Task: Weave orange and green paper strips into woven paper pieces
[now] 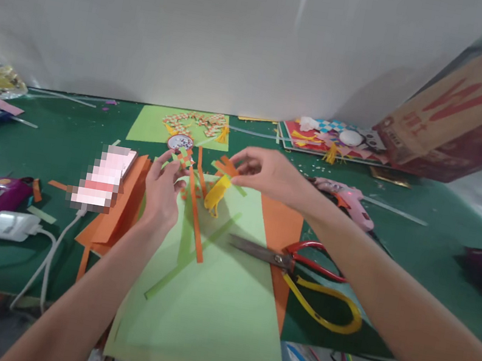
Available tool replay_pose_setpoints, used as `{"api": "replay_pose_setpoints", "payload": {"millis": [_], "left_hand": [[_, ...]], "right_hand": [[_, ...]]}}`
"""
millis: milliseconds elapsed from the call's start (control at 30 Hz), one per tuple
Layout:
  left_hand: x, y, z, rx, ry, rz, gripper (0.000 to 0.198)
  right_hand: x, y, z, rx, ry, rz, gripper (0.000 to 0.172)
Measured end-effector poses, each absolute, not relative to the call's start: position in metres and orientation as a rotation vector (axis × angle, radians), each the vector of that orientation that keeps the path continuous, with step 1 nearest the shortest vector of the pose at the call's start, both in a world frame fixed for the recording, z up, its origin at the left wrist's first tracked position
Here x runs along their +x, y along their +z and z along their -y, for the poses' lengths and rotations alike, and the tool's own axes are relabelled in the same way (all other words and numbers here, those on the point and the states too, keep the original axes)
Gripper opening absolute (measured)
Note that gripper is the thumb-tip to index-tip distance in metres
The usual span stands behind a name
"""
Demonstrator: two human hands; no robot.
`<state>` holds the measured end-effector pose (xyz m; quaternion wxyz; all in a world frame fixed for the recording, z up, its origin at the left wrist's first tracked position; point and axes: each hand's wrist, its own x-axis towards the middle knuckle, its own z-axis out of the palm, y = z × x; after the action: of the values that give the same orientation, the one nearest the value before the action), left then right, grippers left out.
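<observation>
Head view: woven paper sits held at the left fingers.

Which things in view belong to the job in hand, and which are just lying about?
Likely in use: checkered paper piece in the left hand; orange and green strips at the right hand; light green sheets beneath; scissors.
Likely lying about: brown paper bag; white adapter.
</observation>
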<state>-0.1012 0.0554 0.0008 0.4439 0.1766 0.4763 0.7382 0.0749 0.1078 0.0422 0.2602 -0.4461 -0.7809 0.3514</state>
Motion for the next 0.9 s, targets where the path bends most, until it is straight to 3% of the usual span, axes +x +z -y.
{"api": "replay_pose_setpoints", "payload": {"millis": [67, 167, 200, 300, 467, 733, 900], "left_hand": [[-0.102, 0.0, -0.056, 0.457, 1.804, -1.207, 0.02], [-0.102, 0.0, -0.056, 0.545, 1.768, -1.231, 0.018], [-0.101, 0.0, -0.055, 0.595, 1.749, -1.243, 0.018], [-0.098, 0.003, -0.053, 0.756, 1.666, -1.299, 0.019], [-0.093, 0.004, -0.05, 0.936, 1.564, -1.327, 0.017], [-0.093, 0.005, -0.05, 0.926, 1.54, -1.341, 0.012], [-0.095, 0.004, -0.053, 0.909, 1.514, -1.351, 0.01]], "right_hand": [[0.07, 0.038, -0.091, -1.208, 0.942, 2.176, 0.023], [0.059, 0.032, -0.06, -1.159, 0.933, 2.36, 0.005], [0.053, 0.029, -0.047, -1.11, 0.965, 2.433, 0.009], [0.033, 0.022, -0.005, -0.718, 0.891, 2.734, 0.017], [-0.005, 0.014, 0.048, -0.015, 0.455, 2.862, 0.007], [-0.02, 0.001, 0.039, -0.033, 0.313, 2.611, 0.037], [0.02, 0.028, -0.023, -0.626, 0.307, 2.464, 0.028]]}}
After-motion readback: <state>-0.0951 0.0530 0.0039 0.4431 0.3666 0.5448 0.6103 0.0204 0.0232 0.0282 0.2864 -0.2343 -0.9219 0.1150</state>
